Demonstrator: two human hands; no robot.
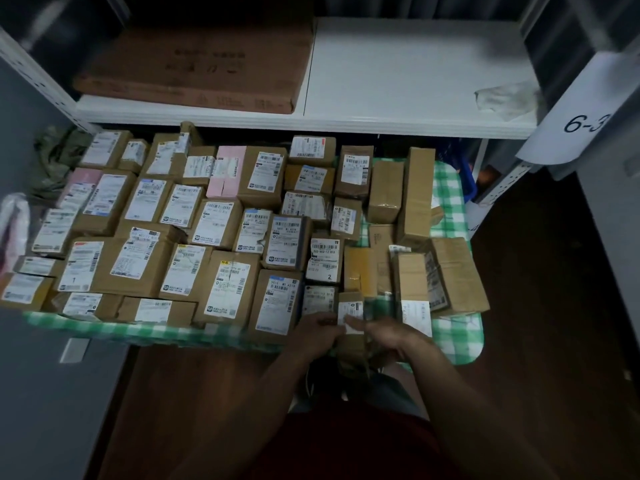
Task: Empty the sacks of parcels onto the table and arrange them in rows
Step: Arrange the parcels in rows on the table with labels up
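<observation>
Several cardboard parcels (pixel 221 289) with white labels lie packed in rows on a table covered by a green checked cloth (pixel 457 344). At the table's front edge both hands meet on one small labelled box (pixel 350 308). My left hand (pixel 320 329) grips its left side with curled fingers. My right hand (pixel 388 332) reaches in from the right, its fingers on the box's label. Loose, unsorted boxes (pixel 450 275) lie at the right end of the table. Below the hands, something dark hangs at the table edge; I cannot tell what it is.
A white shelf (pixel 398 81) runs above the table's back, bearing a large flat carton (pixel 194 64) and a crumpled wrapper (pixel 502 98). A rack post tagged "6-3" (pixel 585 123) stands at the right. A green sack (pixel 55 157) lies at the back left. Dark floor surrounds the table.
</observation>
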